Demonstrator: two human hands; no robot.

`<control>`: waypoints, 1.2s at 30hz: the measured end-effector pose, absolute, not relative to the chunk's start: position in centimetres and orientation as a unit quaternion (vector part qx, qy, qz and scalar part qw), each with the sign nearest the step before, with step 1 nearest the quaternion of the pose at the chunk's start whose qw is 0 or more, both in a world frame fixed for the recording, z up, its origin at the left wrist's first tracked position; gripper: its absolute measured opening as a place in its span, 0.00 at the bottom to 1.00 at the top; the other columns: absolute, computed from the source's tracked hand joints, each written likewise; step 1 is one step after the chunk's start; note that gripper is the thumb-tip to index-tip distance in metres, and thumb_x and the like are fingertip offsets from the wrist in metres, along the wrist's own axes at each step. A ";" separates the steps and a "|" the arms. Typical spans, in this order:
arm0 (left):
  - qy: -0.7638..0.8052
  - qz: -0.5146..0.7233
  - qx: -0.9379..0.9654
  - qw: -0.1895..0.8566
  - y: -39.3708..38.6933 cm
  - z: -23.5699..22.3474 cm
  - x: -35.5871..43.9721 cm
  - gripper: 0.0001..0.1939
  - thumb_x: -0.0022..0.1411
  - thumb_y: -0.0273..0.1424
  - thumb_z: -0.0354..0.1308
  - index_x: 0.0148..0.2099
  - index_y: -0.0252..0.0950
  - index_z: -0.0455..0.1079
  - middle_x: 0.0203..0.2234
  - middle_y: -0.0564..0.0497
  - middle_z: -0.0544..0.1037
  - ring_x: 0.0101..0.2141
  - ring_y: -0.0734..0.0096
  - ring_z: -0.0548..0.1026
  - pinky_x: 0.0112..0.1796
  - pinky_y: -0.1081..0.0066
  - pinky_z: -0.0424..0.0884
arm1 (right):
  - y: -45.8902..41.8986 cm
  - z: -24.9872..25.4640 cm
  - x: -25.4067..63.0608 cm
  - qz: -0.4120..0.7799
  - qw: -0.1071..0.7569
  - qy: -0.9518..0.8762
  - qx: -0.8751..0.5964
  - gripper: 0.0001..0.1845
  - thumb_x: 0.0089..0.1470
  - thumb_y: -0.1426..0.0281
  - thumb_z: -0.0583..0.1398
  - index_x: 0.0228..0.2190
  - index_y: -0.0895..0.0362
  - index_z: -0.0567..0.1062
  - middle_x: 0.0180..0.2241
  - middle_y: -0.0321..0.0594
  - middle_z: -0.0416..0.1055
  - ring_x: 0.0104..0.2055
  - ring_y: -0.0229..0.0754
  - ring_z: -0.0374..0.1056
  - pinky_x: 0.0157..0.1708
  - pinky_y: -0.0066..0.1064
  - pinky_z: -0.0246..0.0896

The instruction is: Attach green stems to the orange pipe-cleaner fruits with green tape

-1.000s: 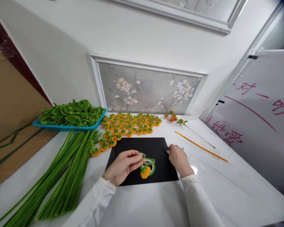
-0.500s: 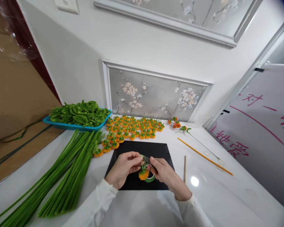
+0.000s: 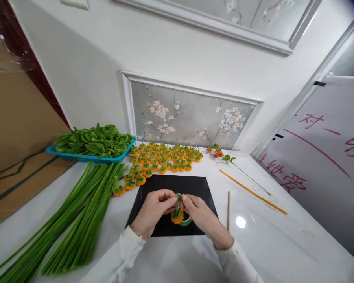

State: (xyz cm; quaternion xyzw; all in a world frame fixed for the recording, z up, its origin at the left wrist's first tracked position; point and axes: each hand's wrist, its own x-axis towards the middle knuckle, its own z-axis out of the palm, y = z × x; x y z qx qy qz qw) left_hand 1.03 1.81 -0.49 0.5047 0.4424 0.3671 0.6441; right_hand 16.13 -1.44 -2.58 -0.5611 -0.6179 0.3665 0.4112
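Note:
My left hand (image 3: 153, 209) is closed in a pinch on the thin stem of an orange chenille flower (image 3: 177, 217), whose head hangs downward. Close against it, my right hand (image 3: 203, 214) is closed too, its thumb and forefinger at the top of the stem. Small dark scissors (image 3: 179, 196) show only in part between the fingertips, the rest covered by my right hand. Behind the flower, a roll of green tape (image 3: 185, 222) lies partly hidden on the black mat (image 3: 177, 181).
Rows of orange flower heads (image 3: 162, 157) stand behind the mat. Left are green chenille stems (image 3: 76, 220) and a blue tray (image 3: 106, 160) of green leaves (image 3: 94, 143). Right lie a wooden stick (image 3: 229, 210), an orange chenille stem (image 3: 253, 192) and a finished flower sprig (image 3: 218, 152).
My right hand has come in from the mat's right side, bringing the scissors to the flower's stem. My left hand keeps its pinch. The view has shifted slightly.

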 end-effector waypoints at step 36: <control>0.350 0.355 0.686 0.530 1.2 -1.0 1.1 0.20 0.51 0.27 0.58 0.47 0.39 0.60 0.28 0.53 0.77 0.30 0.69 0.76 0.34 0.71 0.71 | -1.6 -1.9 17.1 0.276 0.417 -0.686 -0.529 0.09 0.56 0.70 0.53 0.25 0.57 0.67 0.22 0.31 0.60 0.23 0.34 0.54 0.23 0.25 0.49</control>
